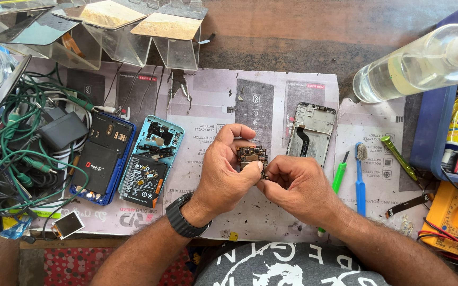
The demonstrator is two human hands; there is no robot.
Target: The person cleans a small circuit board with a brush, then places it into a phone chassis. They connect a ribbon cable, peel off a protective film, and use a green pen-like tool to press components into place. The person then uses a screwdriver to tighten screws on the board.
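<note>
A circuit board (252,157) is held between left hand (228,172) and right hand (297,185), with two opened phones (128,159) left, a phone frame (311,132) behind, and a toothbrush (360,177) right.

We counted two opened phones with blue casings (103,157) (151,160), one bare grey phone frame (311,132), one blue toothbrush (360,175), and two green-handled tools (338,180) (398,157).

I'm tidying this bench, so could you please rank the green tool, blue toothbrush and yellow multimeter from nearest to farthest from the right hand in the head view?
From the right hand:
1. Green tool, just right of it.
2. Blue toothbrush, next rightward.
3. Yellow multimeter, at the far right edge.
</note>
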